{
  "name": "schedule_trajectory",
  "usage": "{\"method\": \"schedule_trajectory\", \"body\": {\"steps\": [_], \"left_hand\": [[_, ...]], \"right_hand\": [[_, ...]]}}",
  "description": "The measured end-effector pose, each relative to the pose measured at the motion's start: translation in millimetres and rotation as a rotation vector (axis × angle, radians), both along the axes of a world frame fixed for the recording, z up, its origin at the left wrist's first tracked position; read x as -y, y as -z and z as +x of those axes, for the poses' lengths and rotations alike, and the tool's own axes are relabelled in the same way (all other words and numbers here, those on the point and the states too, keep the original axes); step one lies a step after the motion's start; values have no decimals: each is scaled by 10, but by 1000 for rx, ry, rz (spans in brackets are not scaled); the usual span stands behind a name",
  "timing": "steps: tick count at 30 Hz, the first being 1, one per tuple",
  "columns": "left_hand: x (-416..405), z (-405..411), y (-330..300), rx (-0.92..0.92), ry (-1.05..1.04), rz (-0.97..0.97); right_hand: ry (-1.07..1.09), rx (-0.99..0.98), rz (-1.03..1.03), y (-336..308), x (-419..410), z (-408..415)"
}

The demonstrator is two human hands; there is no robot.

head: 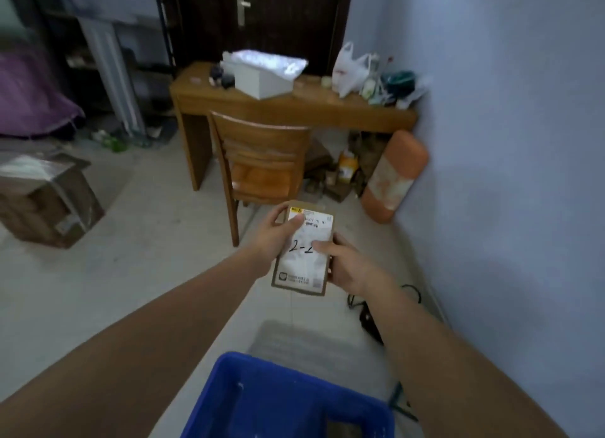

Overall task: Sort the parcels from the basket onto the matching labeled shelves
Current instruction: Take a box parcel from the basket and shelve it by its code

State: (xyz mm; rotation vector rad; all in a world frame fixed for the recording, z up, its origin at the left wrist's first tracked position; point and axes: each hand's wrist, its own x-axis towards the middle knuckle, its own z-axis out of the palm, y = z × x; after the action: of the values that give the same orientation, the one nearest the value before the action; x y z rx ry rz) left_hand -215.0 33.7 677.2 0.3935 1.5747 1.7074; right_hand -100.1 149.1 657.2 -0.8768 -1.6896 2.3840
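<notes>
A small brown cardboard parcel (302, 264) with a white label marked "2-" in black pen is held up in front of me by both hands. My left hand (273, 236) grips its upper left edge, thumb laid over the label. My right hand (343, 264) grips the right edge, thumb on the label and covering the rest of the writing. The blue plastic basket (229, 388) sits on the floor directly below, at the bottom of the view; a brown item shows inside it. No labeled shelf can be made out clearly.
A wooden chair (262, 156) and wooden desk (294, 107) with a white box and bags stand ahead. An orange cushion (393, 179) leans on the blue wall at right. A cardboard box (49, 202) sits at left. Black cables (370, 313) lie on the floor near my right arm.
</notes>
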Motion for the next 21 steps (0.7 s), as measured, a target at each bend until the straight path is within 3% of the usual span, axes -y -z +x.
{"method": "schedule_trajectory", "body": {"steps": [4, 9, 13, 21], "left_hand": [[-69, 149, -1091, -33, 37, 92], [-97, 633, -1891, -75, 183, 163], [-181, 930, -2333, -81, 140, 312], [-266, 1116, -2726, -64, 161, 480]], "right_hand": [[121, -78, 175, -1232, -135, 151], [273, -243, 250, -2204, -273, 553], [366, -398, 208, -2584, -219, 804], [364, -497, 208, -2811, -129, 1021]]}}
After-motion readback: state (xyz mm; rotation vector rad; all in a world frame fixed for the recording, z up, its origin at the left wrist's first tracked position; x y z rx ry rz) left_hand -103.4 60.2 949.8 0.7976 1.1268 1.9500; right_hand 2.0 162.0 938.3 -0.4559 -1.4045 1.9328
